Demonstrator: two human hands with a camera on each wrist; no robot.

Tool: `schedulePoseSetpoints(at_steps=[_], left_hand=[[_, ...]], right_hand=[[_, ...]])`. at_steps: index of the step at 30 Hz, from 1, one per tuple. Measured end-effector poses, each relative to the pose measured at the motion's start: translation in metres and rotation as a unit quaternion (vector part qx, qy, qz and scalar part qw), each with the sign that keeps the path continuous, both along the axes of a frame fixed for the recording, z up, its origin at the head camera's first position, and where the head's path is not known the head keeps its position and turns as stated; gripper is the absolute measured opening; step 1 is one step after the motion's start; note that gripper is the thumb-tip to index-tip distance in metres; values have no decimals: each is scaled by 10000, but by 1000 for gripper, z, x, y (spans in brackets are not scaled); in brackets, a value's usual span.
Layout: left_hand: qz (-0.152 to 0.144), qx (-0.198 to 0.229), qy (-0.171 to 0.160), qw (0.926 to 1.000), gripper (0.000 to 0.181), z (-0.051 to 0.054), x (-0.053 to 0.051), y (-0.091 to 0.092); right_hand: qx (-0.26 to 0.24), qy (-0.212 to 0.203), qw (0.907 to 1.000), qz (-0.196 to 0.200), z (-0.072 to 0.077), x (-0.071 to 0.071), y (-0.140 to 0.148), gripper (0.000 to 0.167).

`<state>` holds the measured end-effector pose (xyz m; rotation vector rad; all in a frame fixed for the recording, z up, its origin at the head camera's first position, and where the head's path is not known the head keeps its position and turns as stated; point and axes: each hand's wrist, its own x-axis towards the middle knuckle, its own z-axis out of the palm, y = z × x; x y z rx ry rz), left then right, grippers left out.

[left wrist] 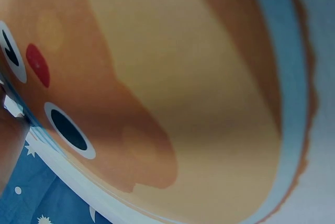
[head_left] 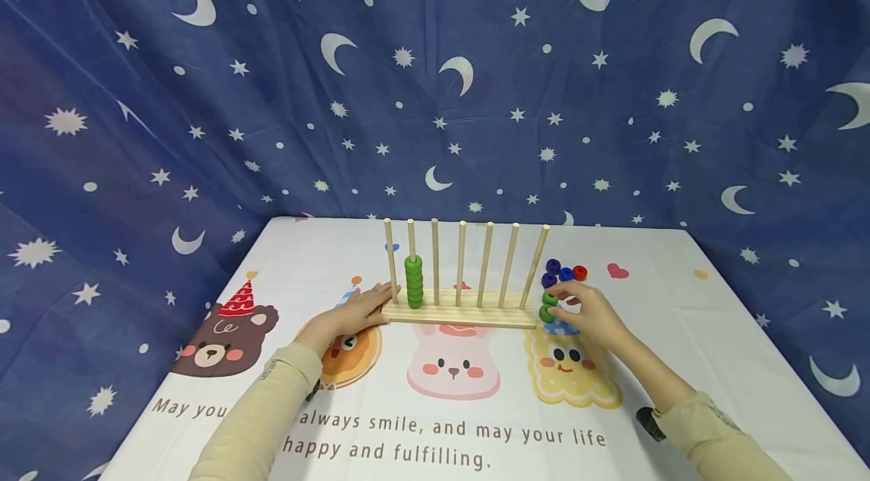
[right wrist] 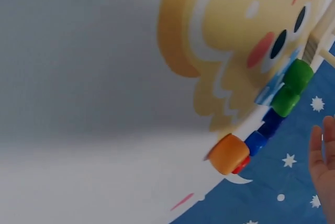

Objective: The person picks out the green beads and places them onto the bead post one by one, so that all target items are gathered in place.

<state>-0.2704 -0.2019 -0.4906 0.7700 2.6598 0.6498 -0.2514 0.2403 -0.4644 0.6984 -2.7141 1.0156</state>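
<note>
A wooden peg rack (head_left: 462, 315) with several upright pegs stands on the printed tablecloth. Several green beads (head_left: 414, 283) are stacked on its second peg from the left. My left hand (head_left: 356, 312) holds the rack's left end, thumb at the front and fingers toward the back. Beyond the rack's right end my right hand (head_left: 590, 312) reaches over loose beads, thumb and fingers apart. Its fingertips are close to two loose green beads (right wrist: 291, 89); contact is unclear. An orange bead (right wrist: 229, 154) shows in the right wrist view, hidden in the head view. The left wrist view shows mostly cloth.
Dark blue beads (head_left: 552, 266), a blue bead (head_left: 567, 274) and a red bead (head_left: 580, 272) lie behind the right hand. A blue curtain (head_left: 435, 88) with moons and stars hangs at the table's back and sides. Cartoon faces and lettering cover the tablecloth (head_left: 381, 458).
</note>
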Motion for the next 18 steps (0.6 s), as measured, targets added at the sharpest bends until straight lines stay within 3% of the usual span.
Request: schedulePoseSetpoints(at_steps=[10,18], left_hand=[[-19,8,-17,10000,62,1,-2,0],[-16,22,-1,10000,62,0,-1,-1]], right_hand=[[34,-289,9996,-43,-12,-12,4,27],[201,-882,9959,-79,-18,-15,1,29]])
